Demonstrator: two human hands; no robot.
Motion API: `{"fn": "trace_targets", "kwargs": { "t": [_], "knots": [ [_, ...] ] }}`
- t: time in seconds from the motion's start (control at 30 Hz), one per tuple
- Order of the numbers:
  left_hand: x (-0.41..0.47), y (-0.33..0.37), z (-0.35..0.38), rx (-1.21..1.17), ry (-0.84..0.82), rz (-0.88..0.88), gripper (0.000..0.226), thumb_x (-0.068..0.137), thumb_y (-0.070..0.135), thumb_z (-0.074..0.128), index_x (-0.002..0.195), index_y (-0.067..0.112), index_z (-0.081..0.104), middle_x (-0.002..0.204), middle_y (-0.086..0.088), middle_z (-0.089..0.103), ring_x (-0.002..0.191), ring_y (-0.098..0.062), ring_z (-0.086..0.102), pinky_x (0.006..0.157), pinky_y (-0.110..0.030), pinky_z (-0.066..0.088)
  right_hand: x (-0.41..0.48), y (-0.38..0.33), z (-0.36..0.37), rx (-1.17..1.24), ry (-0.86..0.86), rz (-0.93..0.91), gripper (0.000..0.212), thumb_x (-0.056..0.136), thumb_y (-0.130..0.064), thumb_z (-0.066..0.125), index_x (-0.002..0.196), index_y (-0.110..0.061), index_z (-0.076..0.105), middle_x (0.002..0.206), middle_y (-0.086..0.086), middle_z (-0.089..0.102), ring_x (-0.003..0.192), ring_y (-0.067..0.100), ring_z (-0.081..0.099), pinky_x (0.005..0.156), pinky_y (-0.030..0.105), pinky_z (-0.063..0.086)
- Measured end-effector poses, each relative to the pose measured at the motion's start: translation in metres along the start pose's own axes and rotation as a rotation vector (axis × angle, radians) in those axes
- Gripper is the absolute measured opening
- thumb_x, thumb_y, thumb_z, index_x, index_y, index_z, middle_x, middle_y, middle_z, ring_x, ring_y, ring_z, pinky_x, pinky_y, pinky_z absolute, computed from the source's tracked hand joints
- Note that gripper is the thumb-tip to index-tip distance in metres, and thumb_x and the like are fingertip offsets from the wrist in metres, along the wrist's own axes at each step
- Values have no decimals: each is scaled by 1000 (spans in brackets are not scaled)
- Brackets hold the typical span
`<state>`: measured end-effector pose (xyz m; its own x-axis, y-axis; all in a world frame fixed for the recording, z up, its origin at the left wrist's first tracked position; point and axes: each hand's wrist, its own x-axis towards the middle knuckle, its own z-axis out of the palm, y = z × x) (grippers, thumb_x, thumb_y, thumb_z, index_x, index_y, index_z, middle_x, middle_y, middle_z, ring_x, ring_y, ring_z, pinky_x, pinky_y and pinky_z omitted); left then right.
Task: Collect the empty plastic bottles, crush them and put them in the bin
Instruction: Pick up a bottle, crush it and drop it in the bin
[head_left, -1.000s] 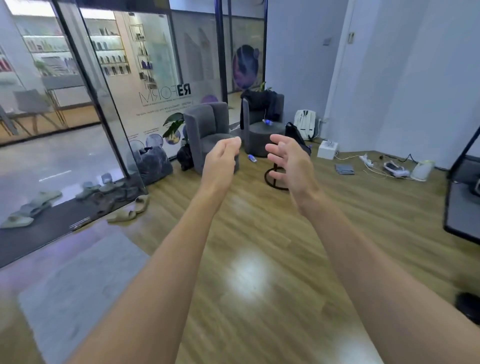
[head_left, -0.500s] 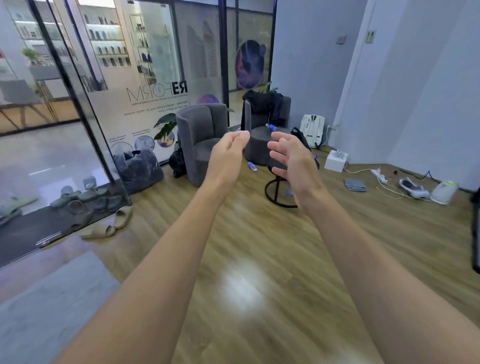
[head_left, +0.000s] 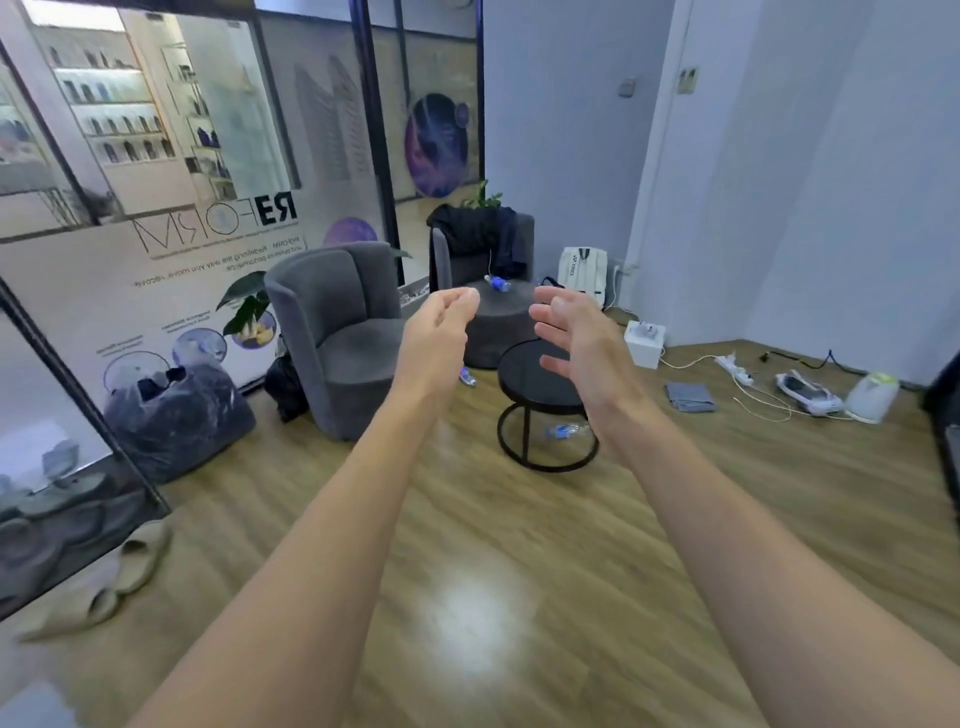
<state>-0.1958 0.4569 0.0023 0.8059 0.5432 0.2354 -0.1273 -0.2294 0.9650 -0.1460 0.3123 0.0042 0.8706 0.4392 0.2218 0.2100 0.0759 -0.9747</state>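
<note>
Left hand (head_left: 441, 332) and right hand (head_left: 576, 338) hover mid-frame, spread and empty, likely readied for grabbing. 3 bottles (head_left: 563, 430) lie scattered: under the round worktop (head_left: 524, 364), beside it, on the far armchair (head_left: 498, 306).

Grey armchair (head_left: 343, 338), round black side table (head_left: 540, 371), beige slippers (head_left: 104, 582), white backpack (head_left: 583, 270)

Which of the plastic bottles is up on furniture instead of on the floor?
The bottle on the armchair seat. The other two lie on the floor: one under the round table, one beside it.
</note>
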Motion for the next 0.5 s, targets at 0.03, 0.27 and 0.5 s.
{"fn": "trace_targets", "kwargs": {
  "t": [0.03, 0.27, 0.5],
  "knots": [
    [22, -5, 7, 7, -1, 5, 33, 97, 44, 47, 121, 26, 60, 110, 14, 62, 108, -13, 58, 97, -36, 49, 24, 7, -3, 1, -4, -6, 44, 86, -48, 37, 123, -36, 58, 130, -8, 59, 119, 5, 54, 105, 41, 45],
    [175, -27, 42, 94, 62, -14, 38, 97, 45, 47, 127, 24, 58, 122, 7, 62, 115, -14, 56, 104, -43, 46, 198, 36, -23, 21, -40, -9, 42, 91, -43, 37, 126, -33, 58, 135, -3, 57, 120, 8, 53, 105, 42, 45],
    [317, -73, 61, 92, 91, -41, 38, 98, 41, 47, 128, 21, 58, 122, 3, 62, 113, -15, 57, 104, -43, 46, 347, 81, -15, 47, -64, 16, 35, 85, -44, 38, 112, -39, 59, 132, -3, 59, 120, 9, 54, 101, 39, 47]
  ]
}}
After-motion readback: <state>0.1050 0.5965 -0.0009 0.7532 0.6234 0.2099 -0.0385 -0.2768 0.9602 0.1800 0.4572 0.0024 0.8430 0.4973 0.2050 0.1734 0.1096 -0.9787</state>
